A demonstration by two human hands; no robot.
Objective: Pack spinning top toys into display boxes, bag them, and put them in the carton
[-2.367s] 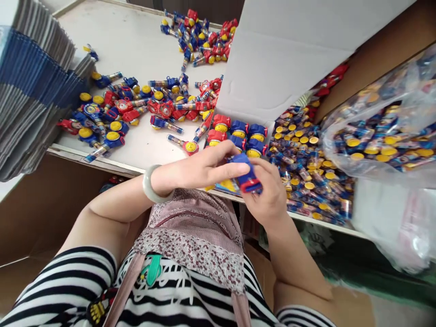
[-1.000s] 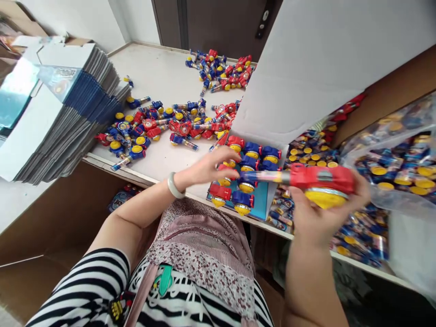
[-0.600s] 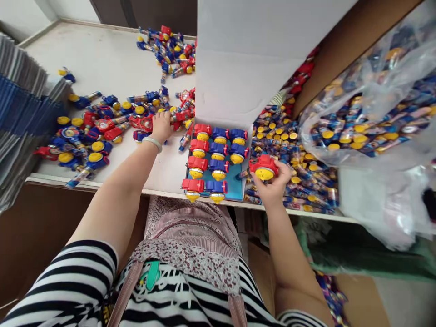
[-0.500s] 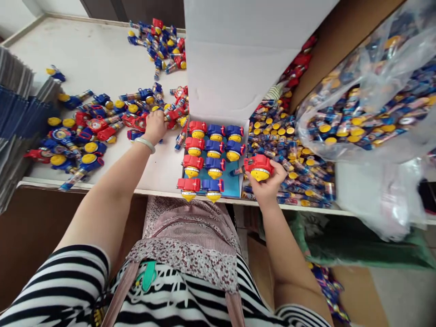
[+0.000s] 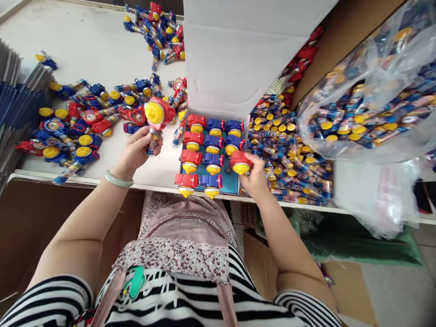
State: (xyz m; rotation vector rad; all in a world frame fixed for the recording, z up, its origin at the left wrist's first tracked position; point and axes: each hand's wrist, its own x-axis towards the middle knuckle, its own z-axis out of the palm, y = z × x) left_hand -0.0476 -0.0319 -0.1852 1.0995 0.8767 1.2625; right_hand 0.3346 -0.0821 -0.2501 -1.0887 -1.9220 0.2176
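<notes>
My left hand (image 5: 138, 150) is closed round the clear tube of a red toy with a yellow spinning-top-like cap (image 5: 160, 112), raised above the table with its cap toward me. My right hand (image 5: 255, 177) grips a second red toy with a yellow cap (image 5: 241, 162), slightly blurred, over the right column of a display box (image 5: 232, 185). In that box stand rows of such toys: red ones (image 5: 191, 157) down the left, blue ones (image 5: 213, 144) in the middle and at the back right. The box's blue floor shows below the right hand's toy.
Loose red and blue toys (image 5: 85, 116) lie piled on the white table (image 5: 78, 36) at left. The box's white lid (image 5: 221, 68) stands up behind. Filled tubes with yellow caps (image 5: 289, 150) cover the right side, beside a clear plastic bag (image 5: 357, 122). Folded cartons (image 5: 20, 104) stand far left.
My left hand has lifted a red toy from the pile and drawn it toward me. My right hand has moved its red toy left, over the box's right column.
</notes>
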